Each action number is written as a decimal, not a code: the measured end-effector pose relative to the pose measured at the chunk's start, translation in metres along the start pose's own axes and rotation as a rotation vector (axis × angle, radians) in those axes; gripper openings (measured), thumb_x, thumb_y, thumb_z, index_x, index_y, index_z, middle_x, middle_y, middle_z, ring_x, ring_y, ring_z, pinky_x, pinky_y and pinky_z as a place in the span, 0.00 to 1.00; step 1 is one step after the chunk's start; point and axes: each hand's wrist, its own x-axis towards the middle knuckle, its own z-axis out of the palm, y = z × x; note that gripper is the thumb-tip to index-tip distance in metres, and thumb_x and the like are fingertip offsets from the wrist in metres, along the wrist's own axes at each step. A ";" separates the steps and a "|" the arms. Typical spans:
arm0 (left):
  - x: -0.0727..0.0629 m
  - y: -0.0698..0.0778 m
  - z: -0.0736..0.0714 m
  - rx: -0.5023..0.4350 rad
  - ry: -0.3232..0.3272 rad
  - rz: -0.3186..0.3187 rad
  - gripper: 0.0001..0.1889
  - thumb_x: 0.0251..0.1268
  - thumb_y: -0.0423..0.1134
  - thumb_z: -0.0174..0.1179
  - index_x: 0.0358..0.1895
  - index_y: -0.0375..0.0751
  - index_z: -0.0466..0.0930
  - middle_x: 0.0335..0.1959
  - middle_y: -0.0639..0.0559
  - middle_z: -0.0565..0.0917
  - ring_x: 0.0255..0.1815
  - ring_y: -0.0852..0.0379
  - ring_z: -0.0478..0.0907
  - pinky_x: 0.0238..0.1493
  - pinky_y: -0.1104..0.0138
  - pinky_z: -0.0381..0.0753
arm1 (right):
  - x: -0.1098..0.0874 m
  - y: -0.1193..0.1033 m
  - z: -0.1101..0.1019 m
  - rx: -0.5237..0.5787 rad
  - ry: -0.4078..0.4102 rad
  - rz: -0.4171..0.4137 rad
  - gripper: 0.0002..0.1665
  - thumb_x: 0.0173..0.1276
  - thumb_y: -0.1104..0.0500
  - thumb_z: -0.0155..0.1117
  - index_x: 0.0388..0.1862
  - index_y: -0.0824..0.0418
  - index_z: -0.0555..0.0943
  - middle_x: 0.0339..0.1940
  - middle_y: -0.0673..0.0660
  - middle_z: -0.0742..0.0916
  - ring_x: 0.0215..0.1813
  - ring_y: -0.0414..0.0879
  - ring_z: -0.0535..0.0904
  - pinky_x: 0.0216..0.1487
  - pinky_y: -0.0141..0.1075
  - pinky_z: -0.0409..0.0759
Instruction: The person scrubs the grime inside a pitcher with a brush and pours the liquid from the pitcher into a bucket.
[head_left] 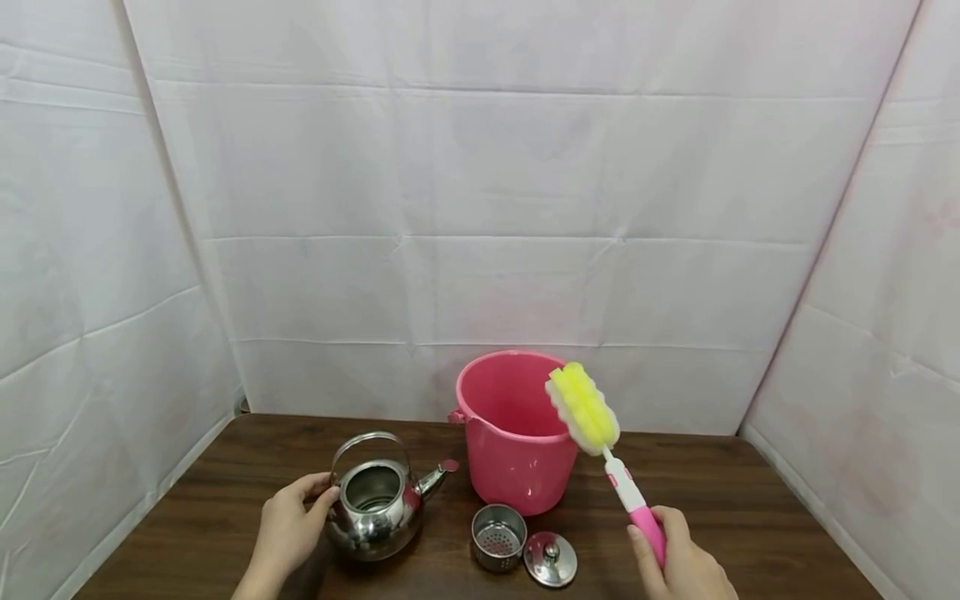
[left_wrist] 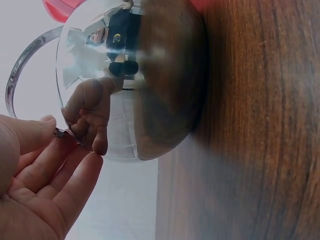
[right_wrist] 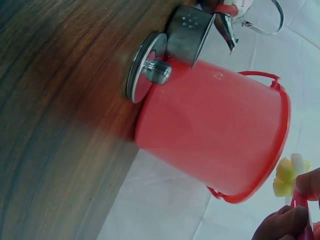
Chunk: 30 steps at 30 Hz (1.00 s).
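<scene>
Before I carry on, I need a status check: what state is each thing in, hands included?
Kettle: upright, uncovered, handle raised.
Lid: off the kettle, knob up on the table.
Strainer: outside the kettle, upright, open top.
Bucket: upright, uncovered.
Brush: held tilted, sponge end up.
Left hand: pinches the kettle at its handle's base.
Right hand: grips the brush's handle.

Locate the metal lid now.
In the head view, the metal lid lies on the brown table, immediately right of the perforated strainer and on the near side of the pink bucket.

Both hands (head_left: 291,523) (head_left: 681,560) reach forward, gripping, set well apart
</scene>
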 end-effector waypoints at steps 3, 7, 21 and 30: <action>-0.002 0.001 0.000 0.002 0.000 -0.005 0.14 0.64 0.35 0.59 0.48 0.29 0.81 0.40 0.40 0.86 0.46 0.44 0.82 0.47 0.52 0.79 | -0.001 -0.003 0.001 -0.002 0.005 -0.007 0.19 0.69 0.46 0.56 0.51 0.57 0.70 0.11 0.47 0.66 0.17 0.41 0.64 0.19 0.34 0.60; -0.003 0.001 0.000 -0.001 -0.002 -0.006 0.13 0.63 0.34 0.59 0.47 0.29 0.81 0.39 0.41 0.86 0.46 0.44 0.82 0.47 0.53 0.79 | -0.002 -0.005 0.004 -0.010 0.043 -0.033 0.18 0.68 0.48 0.58 0.50 0.57 0.70 0.11 0.47 0.64 0.16 0.41 0.62 0.19 0.34 0.59; -0.001 0.000 0.003 0.005 0.035 0.012 0.12 0.62 0.34 0.60 0.46 0.30 0.82 0.36 0.44 0.87 0.44 0.46 0.82 0.47 0.52 0.78 | -0.003 -0.016 0.010 -0.015 0.087 -0.082 0.17 0.65 0.49 0.61 0.47 0.56 0.72 0.10 0.46 0.64 0.15 0.40 0.62 0.18 0.33 0.59; -0.001 -0.001 0.003 0.006 0.041 0.015 0.12 0.62 0.33 0.60 0.47 0.30 0.82 0.36 0.44 0.87 0.44 0.46 0.82 0.47 0.52 0.78 | 0.002 -0.023 0.010 -0.002 -0.070 -0.013 0.20 0.67 0.45 0.59 0.50 0.55 0.71 0.11 0.47 0.66 0.16 0.41 0.64 0.18 0.34 0.60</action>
